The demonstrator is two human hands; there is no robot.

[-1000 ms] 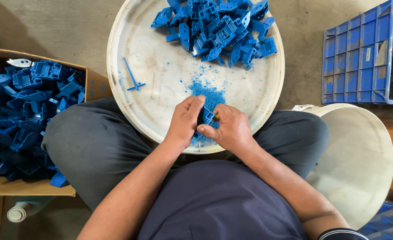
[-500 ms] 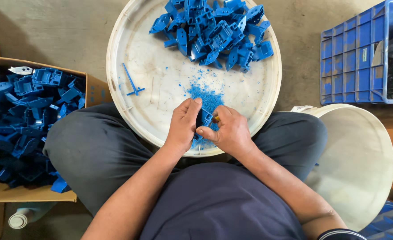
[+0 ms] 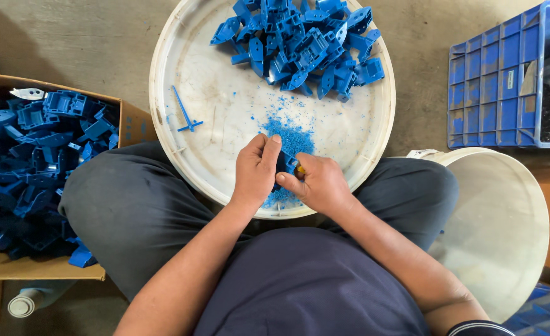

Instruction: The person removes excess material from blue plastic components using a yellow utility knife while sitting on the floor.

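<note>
My left hand [image 3: 254, 169] grips a small blue plastic part [image 3: 284, 163] over the near edge of a round white tray [image 3: 181, 143]. My right hand [image 3: 320, 183] presses against the same part and pinches a small yellow-tipped tool [image 3: 300, 170] that is mostly hidden. Blue shavings [image 3: 290, 137] lie on the tray just beyond the hands. A heap of blue plastic parts [image 3: 303, 43] fills the tray's far side. A thin blue sprue piece [image 3: 183, 112] lies on the tray's left.
A cardboard box [image 3: 38, 267] full of blue parts sits at my left. A blue crate [image 3: 493, 87] stands at the upper right. A second white round lid [image 3: 505, 230] lies by my right knee. A white bottle [image 3: 23, 303] lies at the lower left.
Both hands stay together on the blue part with only slight finger movement. The view has shifted a little.
</note>
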